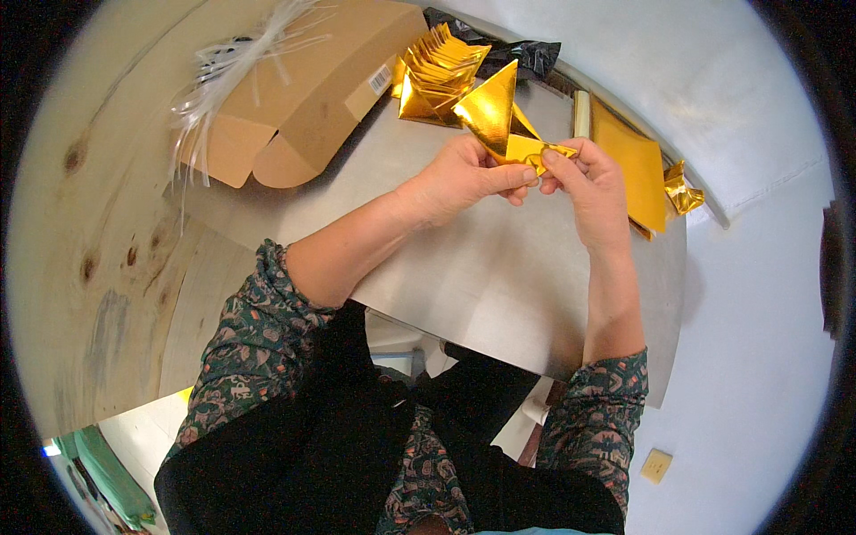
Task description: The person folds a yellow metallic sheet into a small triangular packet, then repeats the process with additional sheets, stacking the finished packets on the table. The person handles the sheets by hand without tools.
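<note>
Between my two hands is a sheet of shiny gold foil paper (489, 109), partly folded, with a pointed flap standing up to the left. My left hand (473, 176) pinches its lower left edge between thumb and fingers. On its right corner, the thumb and fingers of my right hand (584, 183) press the paper together. Just beyond my hands lies a stack of folded gold foil pieces (437, 76), fanned in a row. To the right rests a pile of flat gold paper sheets (629, 160).
A brown cardboard box (303, 89) stands at the back left, with white plastic strips (234, 67) over its side. Behind the stack lies black plastic (517, 55). A crumpled gold foil piece (683, 189) sits by the wall. The grey metal tabletop (464, 285) ends near my body.
</note>
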### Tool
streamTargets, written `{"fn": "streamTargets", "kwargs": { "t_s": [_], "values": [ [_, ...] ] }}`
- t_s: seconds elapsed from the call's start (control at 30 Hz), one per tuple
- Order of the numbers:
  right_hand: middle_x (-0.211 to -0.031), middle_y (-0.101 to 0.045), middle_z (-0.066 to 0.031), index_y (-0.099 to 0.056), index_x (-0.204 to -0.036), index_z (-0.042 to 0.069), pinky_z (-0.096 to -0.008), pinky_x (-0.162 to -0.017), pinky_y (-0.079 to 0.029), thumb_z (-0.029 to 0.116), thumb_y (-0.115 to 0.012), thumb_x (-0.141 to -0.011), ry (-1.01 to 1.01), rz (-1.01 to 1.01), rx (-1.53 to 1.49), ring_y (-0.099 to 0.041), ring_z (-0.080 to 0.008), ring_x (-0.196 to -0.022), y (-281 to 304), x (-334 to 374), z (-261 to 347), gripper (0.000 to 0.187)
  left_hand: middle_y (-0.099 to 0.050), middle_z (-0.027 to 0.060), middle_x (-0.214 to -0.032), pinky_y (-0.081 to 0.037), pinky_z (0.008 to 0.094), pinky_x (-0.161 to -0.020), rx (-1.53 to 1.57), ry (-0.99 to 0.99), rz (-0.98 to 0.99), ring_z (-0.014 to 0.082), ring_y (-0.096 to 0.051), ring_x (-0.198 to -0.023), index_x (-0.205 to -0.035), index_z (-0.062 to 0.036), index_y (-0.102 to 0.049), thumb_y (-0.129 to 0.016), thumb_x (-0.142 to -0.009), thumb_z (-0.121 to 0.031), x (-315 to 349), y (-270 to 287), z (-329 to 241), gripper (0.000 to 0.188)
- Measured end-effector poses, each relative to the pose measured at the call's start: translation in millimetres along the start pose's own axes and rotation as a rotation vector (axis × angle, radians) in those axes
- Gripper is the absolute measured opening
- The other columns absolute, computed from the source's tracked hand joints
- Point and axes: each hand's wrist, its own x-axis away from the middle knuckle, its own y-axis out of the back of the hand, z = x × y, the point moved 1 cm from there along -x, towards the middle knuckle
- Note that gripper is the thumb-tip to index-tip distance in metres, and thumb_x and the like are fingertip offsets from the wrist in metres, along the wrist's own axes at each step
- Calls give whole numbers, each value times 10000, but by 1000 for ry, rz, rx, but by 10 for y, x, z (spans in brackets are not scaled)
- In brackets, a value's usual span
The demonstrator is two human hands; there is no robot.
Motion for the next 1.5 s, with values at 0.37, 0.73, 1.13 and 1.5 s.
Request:
{"fn": "streamTargets", "kwargs": {
  "t_s": [0.37,0.73,1.13,1.5],
  "values": [
    [-850,-676,-27,-666,-1032,53,-239,-646,-502,208,-613,-986,-73,-20,5,-634,-98,-733,42,-132,-291,171,-513,53,-791,-464,272,-442,-517,237,-421,122,-540,-486,-1004,-16,-593,-334,-971,-680,114,688,-321,714],
    [-822,-661,-25,-641,-1038,48,-241,-626,-498,202,-616,-986,-65,49,-117,-627,-90,-716,-311,-609,-550,164,-640,167,-1059,-560,310,-520,-762,195,-652,179,-692,-677,-1283,27,-488,-464,-1021,-172,87,1119,-232,330],
    [-884,-660,-15,-629,-1084,52,-225,-603,-485,185,-625,-972,-9,62,200,-630,-86,-719,-434,-1059,-775,174,-676,174,-1008,-556,303,-523,-742,254,-627,178,-691,-670,-1307,26,-503,-483,-982,-104,69,1181,-200,350],
    [-1066,-670,-51,-583,-1172,53,-238,-586,-511,123,-685,-923,5,-33,177,-673,-109,-753,-561,-1062,-947,279,-691,112,-886,-559,291,-525,-764,237,-590,153,-688,-678,-1195,14,-569,-576,-974,-186,59,1252,-143,298]
  ]
}}
